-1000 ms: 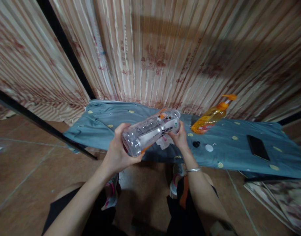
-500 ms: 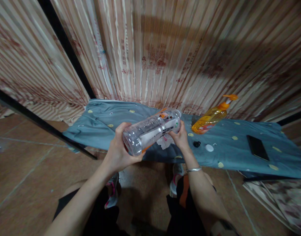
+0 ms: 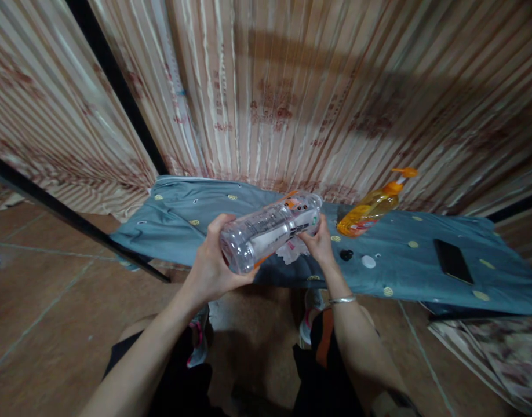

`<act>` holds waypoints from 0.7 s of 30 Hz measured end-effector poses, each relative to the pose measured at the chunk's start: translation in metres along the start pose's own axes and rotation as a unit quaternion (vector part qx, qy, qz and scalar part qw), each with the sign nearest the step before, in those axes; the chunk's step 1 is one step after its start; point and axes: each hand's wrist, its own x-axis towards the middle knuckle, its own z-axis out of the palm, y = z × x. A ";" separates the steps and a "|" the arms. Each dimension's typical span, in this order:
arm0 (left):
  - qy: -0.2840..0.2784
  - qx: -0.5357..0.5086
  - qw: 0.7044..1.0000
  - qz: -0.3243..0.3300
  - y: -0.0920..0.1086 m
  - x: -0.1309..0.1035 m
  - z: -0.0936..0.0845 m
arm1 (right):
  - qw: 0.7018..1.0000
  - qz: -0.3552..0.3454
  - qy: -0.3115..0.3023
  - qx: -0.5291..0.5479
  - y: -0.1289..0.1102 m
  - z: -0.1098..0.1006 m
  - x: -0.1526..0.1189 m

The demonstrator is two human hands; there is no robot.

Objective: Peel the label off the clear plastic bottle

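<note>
A clear plastic bottle (image 3: pixel 268 234) with a white and orange label lies tilted between my hands, its base toward the lower left. My left hand (image 3: pixel 216 263) is wrapped round the base end. Near the neck end, my right hand (image 3: pixel 319 240) grips the bottle from below. A crumpled whitish wrapper (image 3: pixel 291 252) with pink marks lies on the cloth beneath the bottle. To the right stands a pump bottle (image 3: pixel 368 211) of yellow liquid with an orange pump top. A small black object (image 3: pixel 346 255) and a white round cap (image 3: pixel 368 262) lie right of my right hand.
Blue-green cloth with yellow patterns (image 3: pixel 405 272) covers the narrow bench. A black phone-like slab (image 3: pixel 452 260) lies at its right. Black poles (image 3: pixel 118 87) rise at the left, and a striped curtain (image 3: pixel 292 104) hangs behind. My legs and shoes are below the front edge.
Both hands still hold the clear bottle; it and my left hand have shifted very slightly right. Objects on the cloth appear slightly further left in the view.
</note>
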 end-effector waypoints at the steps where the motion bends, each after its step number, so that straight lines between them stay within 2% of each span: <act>1: 0.000 0.001 1.000 0.002 0.000 0.000 0.000 | 1.000 0.000 0.001 0.000 0.000 0.000 0.000; 21: -0.008 0.003 1.000 -0.015 -0.004 -0.005 0.000 | 1.000 0.000 -0.001 0.000 -0.004 -0.001 -0.001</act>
